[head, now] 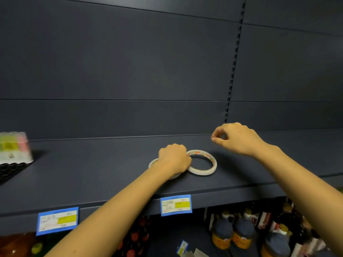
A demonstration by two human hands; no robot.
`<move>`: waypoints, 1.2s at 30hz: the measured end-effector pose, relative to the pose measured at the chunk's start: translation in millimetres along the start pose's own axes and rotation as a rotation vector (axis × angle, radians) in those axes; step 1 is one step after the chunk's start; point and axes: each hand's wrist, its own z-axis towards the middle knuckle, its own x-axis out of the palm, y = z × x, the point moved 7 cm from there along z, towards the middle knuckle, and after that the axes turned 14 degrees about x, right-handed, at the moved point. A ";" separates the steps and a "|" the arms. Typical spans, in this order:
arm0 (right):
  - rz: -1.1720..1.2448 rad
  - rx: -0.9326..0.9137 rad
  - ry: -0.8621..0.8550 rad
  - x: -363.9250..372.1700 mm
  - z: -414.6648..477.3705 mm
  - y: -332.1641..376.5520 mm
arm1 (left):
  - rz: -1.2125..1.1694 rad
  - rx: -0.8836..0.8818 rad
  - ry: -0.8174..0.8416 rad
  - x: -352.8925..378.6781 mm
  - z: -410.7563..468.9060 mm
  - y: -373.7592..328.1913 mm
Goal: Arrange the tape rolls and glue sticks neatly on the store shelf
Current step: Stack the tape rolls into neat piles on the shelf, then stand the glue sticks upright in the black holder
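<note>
Two tape rolls lie flat on the dark shelf (92,173), just below the middle of the frame. The left hand (174,158) sits on the left roll (153,162), fingers curled down over it so that only its left edge shows. The right roll (200,171) lies directly to its right. The hand hides whether the two touch. The right hand (237,138) hovers above the shelf, up and to the right of the rolls, apart from both. Its fingers are curled, thumb tip close to the forefinger, and nothing shows between them.

At the left edge of the frame stands a wrapped pack (13,147) of coloured tubes, probably the glue sticks, well apart from the tape.

The step in hand looks like lining up the rolls, with the left roll being set or nudged into place beside its neighbour. Next, the pair likely needs squaring to the front edge, above the price tag (176,204). The free right hand is well placed to steady the right roll. The pack would then want bringing nearer.
</note>
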 end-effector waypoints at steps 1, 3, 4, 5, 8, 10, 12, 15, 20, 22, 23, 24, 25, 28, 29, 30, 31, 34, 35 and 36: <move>0.003 -0.007 -0.005 -0.4 0.2 -0.5 | 0.036 0.000 0.015 4.2 3.1 -2.1; 0.006 -0.029 -0.011 0.3 0.4 2.0 | 0.096 0.003 0.014 7.3 6.3 -2.1; 0.007 -0.046 -0.012 1.4 0.5 5.7 | 0.115 0.002 -0.011 4.3 5.4 0.1; 0.013 -0.066 -0.009 2.9 0.8 11.2 | 0.131 -0.002 -0.053 -2.1 2.7 4.3; 0.033 -0.142 0.018 10.6 2.5 39.5 | 0.236 -0.040 -0.212 -30.0 -17.4 30.1; 0.052 -0.204 0.033 16.8 2.9 68.5 | 0.319 -0.091 -0.264 -46.7 -42.5 58.5; 0.084 -0.282 0.044 23.1 0.0 104.8 | 0.388 -0.146 -0.277 -61.4 -75.8 91.7; 0.135 -0.420 0.074 34.1 -12.8 170.7 | 0.456 -0.261 -0.271 -82.7 -140.3 142.9; 0.197 -0.644 0.115 42.8 -51.8 288.9 | 0.481 -0.483 -0.297 -117.5 -263.3 214.2; 0.231 -0.710 0.116 42.5 -70.3 332.6 | 0.508 -0.527 -0.292 -127.1 -304.5 234.6; 0.238 -0.741 0.116 43.0 -79.7 353.8 | 0.522 -0.544 -0.286 -131.0 -323.2 244.0; 0.241 -0.770 0.116 43.5 -89.3 374.4 | 0.528 -0.561 -0.282 -134.3 -341.0 253.5; 0.242 -0.795 0.116 44.2 -99.0 394.4 | 0.526 -0.577 -0.282 -137.7 -358.1 262.5; 0.256 -0.828 0.127 45.9 -125.2 448.5 | 0.532 -0.599 -0.284 -150.5 -405.7 289.0; 0.262 -0.832 0.133 46.2 -133.2 465.1 | 0.540 -0.602 -0.278 -155.6 -419.7 297.7; 0.266 -0.840 0.137 46.6 -141.3 481.2 | 0.543 -0.605 -0.275 -160.8 -433.2 306.6; 0.266 -0.848 0.140 47.0 -149.2 497.2 | 0.543 -0.604 -0.273 -165.9 -445.5 315.4; 0.265 -0.838 0.144 47.0 -168.4 538.6 | 0.551 -0.574 -0.266 -180.1 -476.9 341.2; 0.268 -0.828 0.143 47.2 -173.2 550.5 | 0.550 -0.566 -0.268 -184.7 -485.9 349.3; 0.267 -0.818 0.141 47.5 -177.2 561.5 | 0.547 -0.561 -0.270 -188.8 -493.7 357.2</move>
